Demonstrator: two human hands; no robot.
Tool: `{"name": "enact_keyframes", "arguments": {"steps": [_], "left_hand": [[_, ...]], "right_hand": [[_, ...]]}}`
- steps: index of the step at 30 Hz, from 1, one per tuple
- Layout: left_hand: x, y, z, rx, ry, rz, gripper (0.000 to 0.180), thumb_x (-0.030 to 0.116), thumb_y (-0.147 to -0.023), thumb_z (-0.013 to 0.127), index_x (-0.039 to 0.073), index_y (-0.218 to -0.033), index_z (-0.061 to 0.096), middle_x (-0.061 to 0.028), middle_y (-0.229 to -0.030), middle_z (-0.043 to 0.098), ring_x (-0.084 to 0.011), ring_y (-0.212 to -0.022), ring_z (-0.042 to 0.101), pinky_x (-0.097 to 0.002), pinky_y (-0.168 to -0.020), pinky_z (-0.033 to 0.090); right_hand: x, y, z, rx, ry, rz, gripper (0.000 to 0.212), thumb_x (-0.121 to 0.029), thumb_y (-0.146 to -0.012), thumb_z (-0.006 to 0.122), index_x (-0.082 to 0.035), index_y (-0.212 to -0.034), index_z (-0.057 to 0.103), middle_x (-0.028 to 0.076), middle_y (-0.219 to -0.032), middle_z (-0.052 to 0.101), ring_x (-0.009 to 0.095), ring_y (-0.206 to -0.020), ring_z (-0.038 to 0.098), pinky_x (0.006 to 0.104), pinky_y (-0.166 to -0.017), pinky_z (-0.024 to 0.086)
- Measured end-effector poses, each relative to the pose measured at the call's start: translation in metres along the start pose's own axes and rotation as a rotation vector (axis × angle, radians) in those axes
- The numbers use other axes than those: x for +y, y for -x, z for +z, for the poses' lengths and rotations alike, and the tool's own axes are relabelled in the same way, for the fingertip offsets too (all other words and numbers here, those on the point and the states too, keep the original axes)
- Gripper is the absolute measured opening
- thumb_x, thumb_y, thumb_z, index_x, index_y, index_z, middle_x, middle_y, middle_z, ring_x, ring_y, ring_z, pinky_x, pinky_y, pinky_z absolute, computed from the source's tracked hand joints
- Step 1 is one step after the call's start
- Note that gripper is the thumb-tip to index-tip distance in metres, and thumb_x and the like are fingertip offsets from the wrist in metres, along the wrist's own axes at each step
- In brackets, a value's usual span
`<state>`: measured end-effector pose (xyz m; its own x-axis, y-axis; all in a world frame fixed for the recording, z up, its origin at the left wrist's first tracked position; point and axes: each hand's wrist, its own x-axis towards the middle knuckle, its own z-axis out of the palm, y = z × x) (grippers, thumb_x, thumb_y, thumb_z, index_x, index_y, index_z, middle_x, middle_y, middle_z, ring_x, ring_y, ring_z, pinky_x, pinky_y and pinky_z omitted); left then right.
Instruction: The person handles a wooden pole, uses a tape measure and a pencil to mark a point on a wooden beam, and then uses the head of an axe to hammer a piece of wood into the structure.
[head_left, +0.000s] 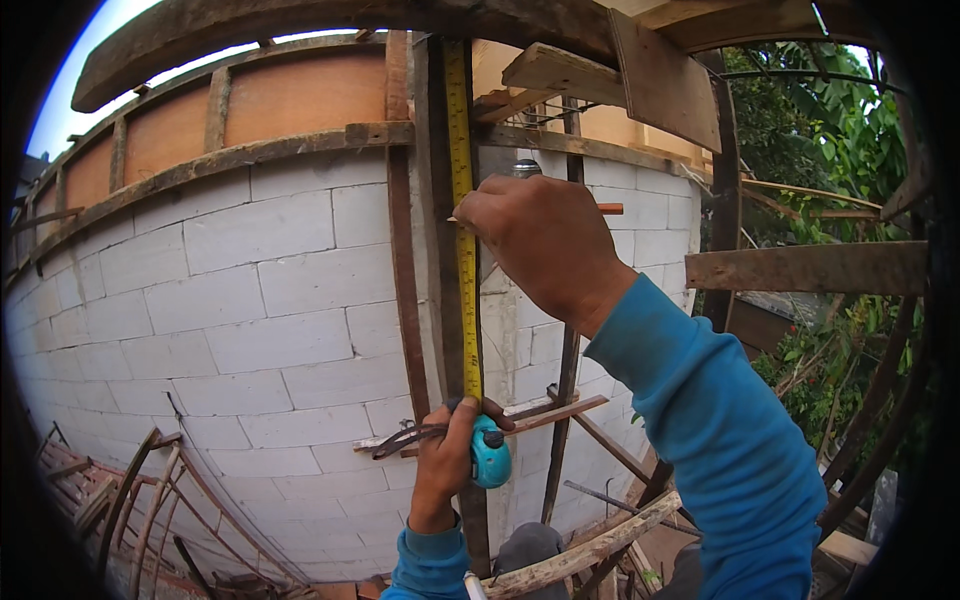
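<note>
Right hand (pixel 545 245) pins a pencil (pixel 608 209) against the yellow tape blade (pixel 462 200) on the upright timber post (pixel 437 250) — mark apparently in progress (measure already stretched); left hand (pixel 448 465) grips the teal tape measure case (pixel 490 453) below.

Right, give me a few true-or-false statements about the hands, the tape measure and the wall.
1. The left hand grips a teal tape measure case. True.
2. The yellow tape lies flat across the ground. False: it runs up along the dark post.
3. The right hand holds a pencil against the tape. True.
4. The wall is red brick. False: pale grey blocks.
5. Both sleeves are blue. True.
</note>
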<state>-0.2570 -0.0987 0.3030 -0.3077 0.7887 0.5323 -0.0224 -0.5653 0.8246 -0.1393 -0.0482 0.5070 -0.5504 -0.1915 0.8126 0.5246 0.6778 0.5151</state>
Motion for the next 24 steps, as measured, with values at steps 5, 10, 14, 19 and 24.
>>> {"name": "enact_keyframes", "arguments": {"steps": [5,10,14,19,24], "left_hand": [[0.0,0.0,-0.002,-0.018,-0.003,0.003,0.036,0.024,-0.098,0.041,-0.004,-0.09,0.063,-0.0146,-0.08,0.068,-0.0135,-0.07,0.062,-0.0265,-0.067,0.05],[0.0,0.0,0.0,-0.002,0.017,-0.002,0.036,0.023,-0.098,0.041,-0.003,-0.089,0.064,-0.0134,-0.08,0.068,-0.0122,-0.069,0.061,-0.0263,-0.067,0.05],[-0.002,0.0,0.0,0.014,0.02,0.011,0.036,0.023,-0.098,0.041,-0.003,-0.088,0.064,-0.0123,-0.08,0.068,-0.0115,-0.068,0.06,-0.0262,-0.066,0.049],[-0.014,0.0,0.017,-0.068,-0.009,0.008,0.037,0.024,-0.099,0.039,-0.002,-0.089,0.064,-0.0105,-0.08,0.068,-0.0114,-0.069,0.06,-0.0265,-0.066,0.049],[-0.05,0.012,0.046,-0.214,-0.007,0.014,0.035,0.024,-0.1,0.039,-0.001,-0.095,0.062,-0.0078,-0.079,0.066,-0.011,-0.07,0.06,-0.0271,-0.066,0.049]], "right_hand": [[-0.001,-0.002,0.0,0.019,0.035,-0.023,0.003,-0.005,-0.078,0.064,-0.008,-0.077,0.063,0.007,-0.076,0.063,0.024,-0.076,0.068,0.0336,-0.066,0.056],[-0.003,0.0,0.003,0.066,0.114,-0.09,0.004,-0.006,-0.076,0.064,-0.008,-0.073,0.062,0.005,-0.073,0.062,0.02,-0.07,0.066,0.0315,-0.061,0.054],[-0.006,0.001,0.001,0.078,0.19,-0.143,0.004,-0.006,-0.074,0.064,-0.008,-0.071,0.062,0.004,-0.071,0.06,0.018,-0.067,0.065,0.0297,-0.058,0.051],[0.02,0.022,-0.003,-0.141,0.314,-0.042,0.001,-0.007,-0.075,0.063,-0.008,-0.076,0.064,0.004,-0.073,0.062,0.02,-0.07,0.066,0.0322,-0.06,0.052],[0.048,0.081,-0.009,-0.016,-0.072,0.209,0.006,-0.01,-0.079,0.065,-0.009,-0.084,0.067,0.005,-0.08,0.065,0.021,-0.073,0.066,0.0332,-0.061,0.053]]}}
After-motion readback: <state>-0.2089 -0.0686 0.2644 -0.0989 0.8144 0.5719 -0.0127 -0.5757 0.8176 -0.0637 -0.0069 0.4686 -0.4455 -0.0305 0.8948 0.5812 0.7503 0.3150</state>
